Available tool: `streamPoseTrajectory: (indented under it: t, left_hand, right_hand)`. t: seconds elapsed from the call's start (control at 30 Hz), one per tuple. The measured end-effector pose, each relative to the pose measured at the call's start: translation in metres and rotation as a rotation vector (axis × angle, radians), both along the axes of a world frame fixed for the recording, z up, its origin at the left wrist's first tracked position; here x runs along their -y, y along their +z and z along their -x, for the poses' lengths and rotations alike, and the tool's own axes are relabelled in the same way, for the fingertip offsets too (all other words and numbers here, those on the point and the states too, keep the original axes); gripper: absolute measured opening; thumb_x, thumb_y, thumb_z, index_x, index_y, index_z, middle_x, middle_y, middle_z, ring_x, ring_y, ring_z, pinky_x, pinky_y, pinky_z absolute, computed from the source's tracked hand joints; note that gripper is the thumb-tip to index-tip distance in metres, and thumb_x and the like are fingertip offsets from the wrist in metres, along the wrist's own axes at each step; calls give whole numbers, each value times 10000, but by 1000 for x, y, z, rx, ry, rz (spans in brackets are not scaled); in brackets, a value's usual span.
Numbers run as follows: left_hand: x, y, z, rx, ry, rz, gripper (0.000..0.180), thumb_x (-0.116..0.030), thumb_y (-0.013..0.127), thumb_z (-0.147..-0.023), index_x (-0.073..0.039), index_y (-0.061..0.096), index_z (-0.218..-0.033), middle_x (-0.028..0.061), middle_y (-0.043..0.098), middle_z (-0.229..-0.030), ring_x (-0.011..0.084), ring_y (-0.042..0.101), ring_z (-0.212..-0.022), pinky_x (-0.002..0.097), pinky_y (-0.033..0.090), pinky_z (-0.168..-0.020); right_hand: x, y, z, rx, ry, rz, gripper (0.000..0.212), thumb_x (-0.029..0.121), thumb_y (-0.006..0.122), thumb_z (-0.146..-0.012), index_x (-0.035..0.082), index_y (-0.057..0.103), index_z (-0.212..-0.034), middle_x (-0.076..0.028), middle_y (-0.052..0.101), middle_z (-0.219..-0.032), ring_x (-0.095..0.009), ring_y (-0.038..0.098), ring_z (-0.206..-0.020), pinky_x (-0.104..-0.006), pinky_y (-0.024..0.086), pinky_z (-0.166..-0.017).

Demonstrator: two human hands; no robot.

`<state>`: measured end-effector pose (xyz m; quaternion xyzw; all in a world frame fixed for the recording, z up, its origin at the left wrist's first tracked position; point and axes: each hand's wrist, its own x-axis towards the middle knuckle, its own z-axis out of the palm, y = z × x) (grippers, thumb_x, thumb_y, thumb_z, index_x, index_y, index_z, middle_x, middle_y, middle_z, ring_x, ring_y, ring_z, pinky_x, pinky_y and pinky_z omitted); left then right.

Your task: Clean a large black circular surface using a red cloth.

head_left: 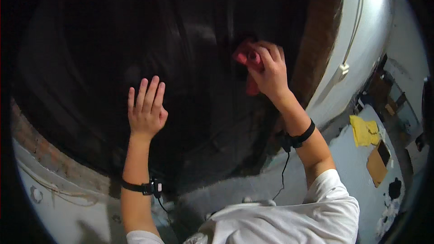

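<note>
A large, dark, glossy surface (194, 108) fills most of the view in front of me, with faint reflections on it. My right hand (272, 72) grips a bunched red cloth (252, 86) against the right part of this surface. Part of the cloth is hidden by the fingers. To the left, my left hand (147, 110) is stretched out over the dark surface with its fingers extended and nothing in it. Whether its palm touches the surface, I cannot tell.
Rough brown edging (318, 40) borders the dark surface. A cable with a white fitting (343, 70) hangs on the pale wall at right. Beyond lie a yellow cloth or bag (364, 131) and a piece of cardboard (377, 165). Black straps (141, 188) with wires circle both forearms.
</note>
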<state>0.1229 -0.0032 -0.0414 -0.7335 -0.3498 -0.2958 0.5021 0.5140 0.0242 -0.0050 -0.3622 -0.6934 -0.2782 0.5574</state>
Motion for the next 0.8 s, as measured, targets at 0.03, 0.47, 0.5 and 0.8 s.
streamPoseTrajectory:
  t: [0.03, 0.47, 0.5, 0.8]
  left_hand:
    - [-1, 15, -3, 2, -5, -52, 653, -94, 608, -909, -135, 509, -1552, 74, 456, -1668, 311, 370, -1576, 550, 230, -1313]
    - [-12, 157, -58, 216, -42, -54, 773, -187, 661, -894, -165, 432, -1632, 96, 325, -1746, 334, 260, -1626, 609, 214, -1295]
    - [-10, 157, -63, 218, 40, -24, 789, -243, 681, -897, -167, 425, -1640, 106, 324, -1745, 349, 286, -1614, 632, 225, -1283]
    - [-20, 152, -69, 180, 5, -177, 768, -304, 687, -890, -181, 479, -1620, 149, 349, -1730, 396, 344, -1583, 663, 275, -1252]
  right_hand:
    - [-1, 29, 0, 12, -30, -35, 630, 51, 863, -682, 128, 686, -1282, -98, 642, -1287, -379, 603, -1157, -472, 548, -993]
    - [-46, 253, 44, 53, -100, -458, 526, 140, 848, -729, 82, 672, -1221, -122, 645, -1236, -382, 605, -1111, -472, 509, -1007]
    - [-52, 276, 44, 64, -115, -468, 521, 157, 848, -740, 82, 676, -1227, -127, 660, -1228, -382, 615, -1124, -472, 505, -1019]
    - [-77, 428, 32, 76, -285, -293, 605, 199, 780, -881, 71, 575, -1435, -144, 568, -1401, -377, 519, -1315, -494, 450, -1127]
